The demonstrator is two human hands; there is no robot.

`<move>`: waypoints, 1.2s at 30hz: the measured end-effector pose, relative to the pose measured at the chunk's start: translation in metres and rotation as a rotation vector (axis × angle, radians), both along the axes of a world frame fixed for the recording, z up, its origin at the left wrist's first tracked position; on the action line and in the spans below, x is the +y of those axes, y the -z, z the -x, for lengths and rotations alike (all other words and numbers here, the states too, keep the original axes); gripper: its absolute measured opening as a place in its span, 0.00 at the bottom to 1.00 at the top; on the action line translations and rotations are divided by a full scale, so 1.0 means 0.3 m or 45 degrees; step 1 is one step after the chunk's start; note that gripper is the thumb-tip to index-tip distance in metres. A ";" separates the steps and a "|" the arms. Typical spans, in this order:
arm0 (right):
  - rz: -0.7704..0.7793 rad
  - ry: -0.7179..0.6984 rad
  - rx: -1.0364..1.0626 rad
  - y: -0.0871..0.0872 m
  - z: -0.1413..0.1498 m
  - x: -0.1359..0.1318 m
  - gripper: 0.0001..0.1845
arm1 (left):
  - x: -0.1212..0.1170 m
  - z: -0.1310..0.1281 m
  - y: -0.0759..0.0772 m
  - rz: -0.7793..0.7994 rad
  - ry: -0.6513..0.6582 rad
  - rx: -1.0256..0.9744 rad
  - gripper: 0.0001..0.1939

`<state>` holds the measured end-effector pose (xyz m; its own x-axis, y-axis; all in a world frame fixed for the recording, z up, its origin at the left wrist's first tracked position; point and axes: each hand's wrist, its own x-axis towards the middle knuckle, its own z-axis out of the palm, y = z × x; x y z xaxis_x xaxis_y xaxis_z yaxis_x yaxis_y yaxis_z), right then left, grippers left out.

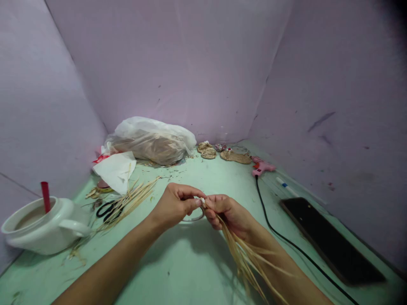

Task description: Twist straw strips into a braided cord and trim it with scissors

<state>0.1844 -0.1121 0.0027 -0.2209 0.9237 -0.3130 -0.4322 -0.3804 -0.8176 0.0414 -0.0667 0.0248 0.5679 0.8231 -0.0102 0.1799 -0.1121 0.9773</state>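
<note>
My right hand (231,214) is closed around a bundle of pale straw strips (243,258), whose loose ends fan out down along the forearm. The fingertips of my left hand (178,205) pinch a small white piece (202,201) at the top end of the bundle. Both hands meet there, thumbs almost touching, raised above the table. Behind and just below them shows part of a thin round rim (193,219); the fingers hide the rest, so I cannot tell what it belongs to.
Left on the green table (190,271): a white pot (71,224) with a red stick, black-handled scissors (110,209), straw strips (140,195), white paper (117,169). Behind: a filled plastic bag (152,140), small woven slippers (235,156). Right: a pink glue gun (262,166), its cord, a dark phone-like slab (327,237).
</note>
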 end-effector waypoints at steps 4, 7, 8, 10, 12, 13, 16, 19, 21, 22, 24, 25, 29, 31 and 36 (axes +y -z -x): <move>0.080 -0.081 -0.072 0.002 -0.016 0.004 0.13 | -0.003 0.001 0.006 -0.135 -0.022 0.044 0.08; -0.038 0.045 -0.198 0.007 -0.005 0.000 0.14 | -0.006 0.000 0.006 -0.288 -0.081 0.114 0.08; -0.099 0.112 -0.260 0.010 0.002 -0.001 0.13 | -0.007 -0.001 0.006 -0.311 -0.108 0.139 0.08; -0.237 0.265 -0.453 0.018 0.016 -0.004 0.12 | -0.007 -0.002 0.007 -0.323 -0.166 0.174 0.08; -0.445 0.407 -0.741 0.029 0.028 -0.008 0.10 | -0.005 -0.004 0.013 -0.323 -0.214 0.172 0.08; -0.578 0.462 -0.895 0.035 0.032 -0.011 0.08 | -0.003 -0.006 0.018 -0.317 -0.232 0.158 0.07; -0.975 0.578 -1.286 0.051 0.041 -0.021 0.04 | -0.002 -0.012 0.033 -0.220 -0.282 0.099 0.07; -1.109 0.643 -1.441 0.060 0.044 -0.027 0.04 | -0.007 -0.018 0.035 -0.112 -0.315 0.090 0.07; -1.028 0.651 -1.360 0.059 0.043 -0.027 0.04 | -0.011 -0.019 0.029 -0.136 -0.274 0.109 0.07; -0.955 0.650 -1.272 0.056 0.043 -0.026 0.04 | -0.013 -0.019 0.025 -0.161 -0.228 0.119 0.08; -0.789 0.643 -1.047 0.048 0.045 -0.023 0.05 | -0.016 -0.018 0.017 -0.189 -0.148 0.130 0.08; -0.712 0.631 -0.935 0.044 0.047 -0.021 0.05 | -0.016 -0.018 0.014 -0.185 -0.133 0.134 0.08; -0.497 0.550 -0.605 0.044 0.058 -0.014 0.07 | -0.019 -0.018 0.014 -0.233 -0.189 0.175 0.04; -0.458 0.529 -0.546 0.054 0.063 -0.012 0.08 | -0.020 -0.018 0.018 -0.356 -0.207 0.224 0.04; -0.465 0.508 -0.621 0.056 0.068 -0.013 0.09 | -0.022 -0.011 0.027 -0.559 -0.232 0.378 0.05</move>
<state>0.1639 -0.1160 -0.0142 0.2402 0.9692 0.0534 -0.0351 0.0636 -0.9974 0.0448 -0.0733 0.0167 0.4408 0.8708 0.2179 0.4949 -0.4383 0.7503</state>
